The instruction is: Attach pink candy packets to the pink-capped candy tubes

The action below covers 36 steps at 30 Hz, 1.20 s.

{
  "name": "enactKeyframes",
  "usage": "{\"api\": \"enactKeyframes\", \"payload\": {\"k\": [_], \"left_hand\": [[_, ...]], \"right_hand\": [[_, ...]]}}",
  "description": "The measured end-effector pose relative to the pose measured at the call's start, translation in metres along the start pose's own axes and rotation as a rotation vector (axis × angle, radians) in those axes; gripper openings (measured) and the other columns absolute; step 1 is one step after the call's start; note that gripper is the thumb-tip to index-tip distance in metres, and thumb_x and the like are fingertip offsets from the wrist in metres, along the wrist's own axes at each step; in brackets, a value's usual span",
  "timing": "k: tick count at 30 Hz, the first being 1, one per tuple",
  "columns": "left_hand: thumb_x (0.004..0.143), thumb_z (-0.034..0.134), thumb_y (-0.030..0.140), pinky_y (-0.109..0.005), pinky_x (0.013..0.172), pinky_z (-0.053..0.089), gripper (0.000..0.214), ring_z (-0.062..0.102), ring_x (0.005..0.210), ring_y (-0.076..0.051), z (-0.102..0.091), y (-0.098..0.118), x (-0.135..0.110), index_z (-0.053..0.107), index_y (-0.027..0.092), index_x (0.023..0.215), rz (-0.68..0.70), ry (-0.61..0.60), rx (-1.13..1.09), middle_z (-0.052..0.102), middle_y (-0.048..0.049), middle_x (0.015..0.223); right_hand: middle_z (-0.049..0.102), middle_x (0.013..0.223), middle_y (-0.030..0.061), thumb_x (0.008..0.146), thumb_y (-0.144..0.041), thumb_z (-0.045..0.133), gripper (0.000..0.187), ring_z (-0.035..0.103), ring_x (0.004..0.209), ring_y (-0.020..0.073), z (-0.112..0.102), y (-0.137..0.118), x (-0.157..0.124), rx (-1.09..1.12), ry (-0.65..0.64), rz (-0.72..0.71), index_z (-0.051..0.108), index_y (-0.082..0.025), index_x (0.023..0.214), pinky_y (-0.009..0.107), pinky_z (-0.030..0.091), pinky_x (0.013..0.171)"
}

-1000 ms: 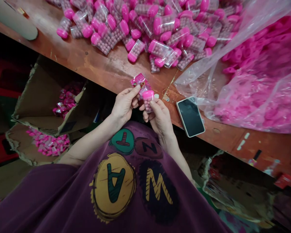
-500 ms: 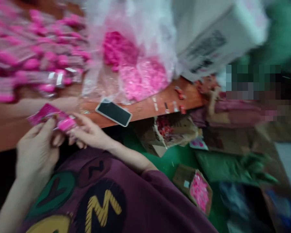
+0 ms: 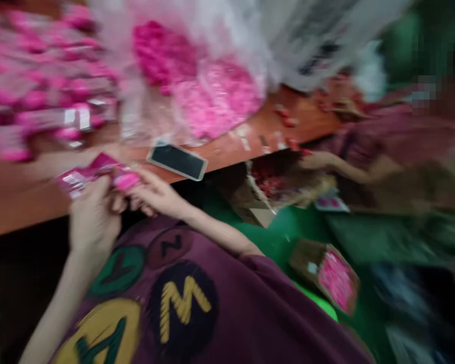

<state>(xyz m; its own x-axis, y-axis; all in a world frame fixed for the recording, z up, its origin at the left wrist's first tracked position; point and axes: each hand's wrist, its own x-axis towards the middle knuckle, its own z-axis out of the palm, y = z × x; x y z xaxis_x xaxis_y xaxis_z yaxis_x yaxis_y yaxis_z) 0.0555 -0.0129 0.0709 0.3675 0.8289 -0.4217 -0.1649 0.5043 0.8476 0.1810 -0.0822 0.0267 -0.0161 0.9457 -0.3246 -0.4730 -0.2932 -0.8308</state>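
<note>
My left hand (image 3: 94,217) is closed on a shiny magenta packet (image 3: 76,181) over the front edge of the table. Beside it, my right hand (image 3: 157,194) pinches a small bright pink piece (image 3: 126,180). Blur hides what that piece is and whether it is inside the packet or apart from it. Just beyond my right hand, a phone with a dark screen (image 3: 177,161) lies at the table edge. Clear bags of pink bits (image 3: 220,98) rest behind the phone.
Many pink-ended clear packs (image 3: 41,81) are heaped at the left of the orange table (image 3: 7,202). A white printed sack or box (image 3: 318,45) stands at the back. On the green floor sits a carton of pink pieces (image 3: 337,278). Another person's arm (image 3: 341,164) reaches in from the right.
The view has shifted, so the table items sit higher and the floor carton farther right. Both hands appear farther right, still together at the packet. The other person's arm has come lower.
</note>
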Motion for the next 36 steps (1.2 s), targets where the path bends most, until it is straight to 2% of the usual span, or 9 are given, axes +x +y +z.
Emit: {"api": "enactKeyframes", "payload": {"k": [3,10,13,17,21,25,27,30,36], "left_hand": [[0.083,0.088,0.031,-0.019,0.043,0.033,0.031,0.038,0.044,-0.005,0.002,0.0,-0.005,0.062,0.019,0.069,0.039,0.186,-0.15,0.047,0.007,0.055],[0.09,0.085,0.027,-0.019,0.044,0.031,0.03,0.038,0.041,-0.003,-0.034,-0.001,-0.005,0.064,0.016,0.071,-0.009,0.397,-0.305,0.048,0.0076,0.051],[0.092,0.084,0.037,-0.019,0.044,0.032,0.035,0.04,0.04,-0.003,-0.04,0.0,-0.011,0.063,0.016,0.072,-0.039,0.354,-0.357,0.052,0.0062,0.054],[0.093,0.08,0.051,-0.02,0.044,0.035,0.044,0.048,0.041,-0.006,-0.047,-0.004,-0.008,0.065,0.016,0.071,-0.133,0.164,-0.331,0.05,0.0046,0.049],[0.091,0.083,0.047,-0.019,0.045,0.035,0.045,0.044,0.04,-0.005,-0.046,-0.008,-0.005,0.062,0.015,0.067,-0.17,0.107,-0.354,0.046,0.0055,0.047],[0.092,0.084,0.041,-0.017,0.041,0.027,0.038,0.033,0.037,0.0,-0.043,-0.011,-0.003,0.066,0.013,0.073,-0.208,0.111,-0.392,0.053,0.0049,0.053],[0.091,0.085,0.039,-0.017,0.04,0.024,0.035,0.032,0.037,0.001,-0.044,-0.012,-0.003,0.068,0.012,0.076,-0.21,0.08,-0.398,0.056,0.0041,0.056],[0.088,0.088,0.036,-0.016,0.04,0.024,0.035,0.035,0.039,0.0,-0.049,-0.013,-0.003,0.067,0.012,0.074,-0.178,0.037,-0.388,0.053,0.0047,0.055],[0.087,0.089,0.038,-0.017,0.038,0.019,0.035,0.031,0.036,0.0,-0.047,-0.013,-0.004,0.067,0.014,0.074,-0.175,0.087,-0.329,0.047,0.0069,0.05]], "right_hand": [[0.067,0.072,-0.0095,0.089,-0.055,0.079,0.078,0.057,0.053,0.0073,0.006,-0.008,0.003,0.034,-0.01,-0.064,0.047,-0.033,0.156,0.015,0.037,0.037],[0.065,0.078,-0.0062,0.093,-0.049,0.074,0.062,0.052,0.051,0.0086,0.022,0.004,0.032,0.01,-0.116,0.062,0.051,-0.03,0.148,0.02,0.034,0.037],[0.066,0.087,-0.0038,0.091,-0.052,0.076,0.058,0.057,0.059,0.0098,0.028,0.01,0.032,-0.05,-0.09,0.038,0.054,-0.031,0.14,0.021,0.035,0.039],[0.062,0.082,-0.0042,0.092,-0.058,0.076,0.058,0.055,0.059,0.011,0.03,0.016,0.033,-0.143,-0.095,-0.01,0.052,-0.034,0.138,0.022,0.035,0.041],[0.062,0.08,-0.0037,0.096,-0.057,0.072,0.058,0.058,0.062,0.0133,0.031,0.022,0.031,-0.26,-0.061,-0.084,0.046,-0.035,0.144,0.026,0.049,0.053],[0.069,0.107,0.0035,0.096,-0.059,0.072,0.064,0.068,0.082,0.0178,0.03,0.026,0.03,-0.425,0.031,-0.236,0.045,-0.036,0.149,0.033,0.06,0.071],[0.069,0.109,0.004,0.095,-0.061,0.072,0.065,0.068,0.081,0.0175,0.027,0.025,0.029,-0.414,0.032,-0.218,0.045,-0.037,0.149,0.033,0.06,0.068],[0.066,0.088,-0.0018,0.097,-0.064,0.067,0.061,0.058,0.058,0.0125,0.022,0.022,0.025,-0.291,-0.058,-0.071,0.045,-0.038,0.148,0.028,0.053,0.053],[0.061,0.074,-0.0076,0.095,-0.061,0.072,0.068,0.044,0.043,0.0086,0.016,0.02,0.018,-0.223,-0.108,0.017,0.041,-0.037,0.15,0.025,0.045,0.043]]}}
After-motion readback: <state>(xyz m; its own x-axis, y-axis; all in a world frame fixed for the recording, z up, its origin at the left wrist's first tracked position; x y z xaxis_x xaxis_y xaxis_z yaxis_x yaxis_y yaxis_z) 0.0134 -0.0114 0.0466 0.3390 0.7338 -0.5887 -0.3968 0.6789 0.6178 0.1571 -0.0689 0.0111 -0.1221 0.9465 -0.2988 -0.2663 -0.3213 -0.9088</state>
